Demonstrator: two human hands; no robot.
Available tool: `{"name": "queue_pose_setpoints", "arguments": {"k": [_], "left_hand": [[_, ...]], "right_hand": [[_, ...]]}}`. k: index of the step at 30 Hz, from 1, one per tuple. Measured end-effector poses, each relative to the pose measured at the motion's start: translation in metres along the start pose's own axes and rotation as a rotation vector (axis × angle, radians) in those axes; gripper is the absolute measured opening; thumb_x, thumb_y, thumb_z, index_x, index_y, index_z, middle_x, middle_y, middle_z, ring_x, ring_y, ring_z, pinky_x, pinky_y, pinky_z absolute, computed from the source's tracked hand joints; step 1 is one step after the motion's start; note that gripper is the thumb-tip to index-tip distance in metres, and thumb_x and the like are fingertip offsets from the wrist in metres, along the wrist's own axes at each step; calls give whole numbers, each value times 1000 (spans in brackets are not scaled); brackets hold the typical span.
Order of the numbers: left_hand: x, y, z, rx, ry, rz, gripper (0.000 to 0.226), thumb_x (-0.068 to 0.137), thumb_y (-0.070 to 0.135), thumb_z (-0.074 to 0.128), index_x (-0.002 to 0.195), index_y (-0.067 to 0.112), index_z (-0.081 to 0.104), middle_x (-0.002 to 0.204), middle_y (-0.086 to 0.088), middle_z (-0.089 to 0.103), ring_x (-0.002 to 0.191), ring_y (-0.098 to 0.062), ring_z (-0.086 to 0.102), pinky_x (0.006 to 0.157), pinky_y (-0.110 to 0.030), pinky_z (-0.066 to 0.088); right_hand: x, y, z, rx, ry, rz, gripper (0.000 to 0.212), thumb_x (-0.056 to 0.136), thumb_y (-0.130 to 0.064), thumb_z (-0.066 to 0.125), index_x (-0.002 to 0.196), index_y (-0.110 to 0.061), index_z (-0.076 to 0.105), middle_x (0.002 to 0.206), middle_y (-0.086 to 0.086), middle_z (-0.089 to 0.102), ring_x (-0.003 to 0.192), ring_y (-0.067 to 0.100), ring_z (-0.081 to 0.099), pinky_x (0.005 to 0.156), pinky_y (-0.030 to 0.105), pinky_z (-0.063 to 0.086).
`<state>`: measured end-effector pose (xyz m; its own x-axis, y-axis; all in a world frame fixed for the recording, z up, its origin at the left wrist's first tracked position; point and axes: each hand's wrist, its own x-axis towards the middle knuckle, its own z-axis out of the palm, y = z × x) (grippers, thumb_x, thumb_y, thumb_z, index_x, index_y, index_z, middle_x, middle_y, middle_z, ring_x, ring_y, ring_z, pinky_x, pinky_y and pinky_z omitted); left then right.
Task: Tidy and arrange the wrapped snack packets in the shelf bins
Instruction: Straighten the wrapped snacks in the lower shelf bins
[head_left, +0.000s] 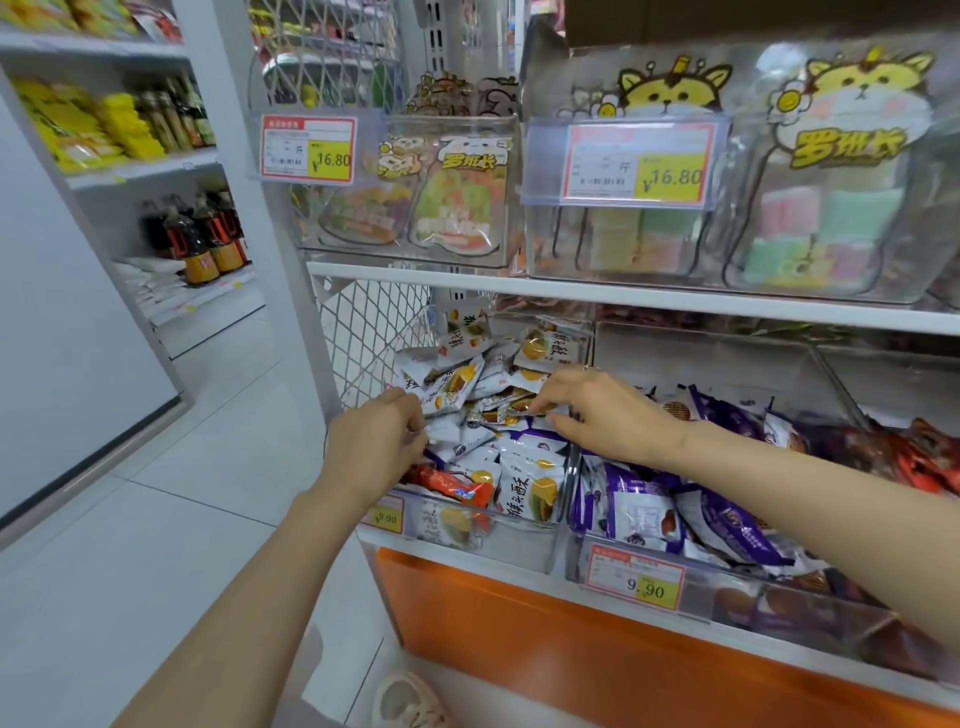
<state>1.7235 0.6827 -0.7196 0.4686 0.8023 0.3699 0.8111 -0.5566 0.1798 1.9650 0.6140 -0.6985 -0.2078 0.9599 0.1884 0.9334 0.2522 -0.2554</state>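
Two bare forearms are stretched up from the lower edge towards the left bin (519, 540), a clear tub at the end of the lower shelf. Below the left bin an orange panel (571, 649) is seen along the shelf base. Above the left bin, past a white shelf board (623, 299), larger clear tubs (649, 280) are stood, filled with cartoon-printed pouches (each tub tagged 16.80). Just right of the left bin, wall to wall, a second clear bin (737, 597) is heaped with purple packets (727, 519). A white mesh panel (363, 338) is fixed at the left bin's left side.

Inside the left bin, white snack packets (530, 491) printed with a yellow cake are heaped in disorder, and one orange packet (457, 488) is laid across the front of the heap. The left hand (374, 447) is held at the left bin's left edge, its fingers curled round a white packet (444, 428) at the rim of the heap. The right hand (608, 410) is reached over the left bin's right wall, and a brown-and-gold packet (511, 408) is pinched between its thumb and fingertips at the middle of the heap. A small yellow price tag (387, 514) is clipped to the left bin's front corner, and a larger 9.90 tag (636, 582) to its neighbour's front.
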Motion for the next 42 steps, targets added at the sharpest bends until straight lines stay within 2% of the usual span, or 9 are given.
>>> {"name": "queue_pose_setpoints", "arguments": {"k": [8,16,19,21,24,28,32,38,42], "left_hand": [[23,2,-46,-127,407,-7,11,85,21,65,78,16,57,89,1,59,78,-22,61,61,-34,43],[89,-7,26,96,13,-103,22,93,19,49,107,10,63,109,-11,63,96,-32,60,70,-33,42],[79,-1,20,84,175,-32,21,89,17,55,106,8,61,109,-14,62,103,-34,53,78,-38,40],[62,18,15,-105,309,91,15,83,7,58,97,6,62,98,-12,60,96,-30,53,76,-38,40],[36,50,19,-270,26,243,14,87,13,55,99,15,60,98,0,61,96,-19,53,78,-31,39],[31,54,47,-3,-354,382,43,88,39,57,127,23,48,127,3,52,120,-15,39,99,-29,25],[34,47,51,74,-457,434,49,86,47,58,130,26,49,127,6,51,121,-15,36,104,-28,18],[30,38,42,-164,-745,385,33,92,46,49,83,19,63,89,-1,60,88,-14,49,85,-32,37],[32,50,47,-178,-514,353,31,93,40,51,113,18,61,114,0,62,108,-17,51,89,-31,42]], "right_hand": [[-4,3,1,8,-5,2,23,95,-22,53,113,-20,67,112,-2,61,103,13,54,89,33,45],[-6,12,-7,32,122,51,25,92,-25,58,116,-22,63,116,0,59,108,16,53,95,35,44],[3,18,-11,-63,247,84,51,87,-29,65,135,-29,48,137,1,45,126,20,40,102,31,33],[19,21,-10,-146,133,100,73,82,-39,69,144,-38,30,153,1,23,139,22,21,111,34,22],[48,23,-1,-194,-75,135,92,74,-49,72,147,-41,16,158,1,7,144,23,12,115,39,19],[74,29,4,-259,-162,198,97,73,-43,76,147,-41,13,157,2,13,142,26,20,110,42,30],[79,35,1,-155,-188,221,100,70,-38,79,147,-42,15,158,0,9,144,26,14,112,41,25],[75,34,3,-143,-171,226,100,72,-36,79,148,-41,15,159,0,8,144,26,12,113,41,23],[74,34,2,-155,-163,225,99,72,-37,78,148,-39,14,159,2,8,144,26,12,113,41,22]]}}
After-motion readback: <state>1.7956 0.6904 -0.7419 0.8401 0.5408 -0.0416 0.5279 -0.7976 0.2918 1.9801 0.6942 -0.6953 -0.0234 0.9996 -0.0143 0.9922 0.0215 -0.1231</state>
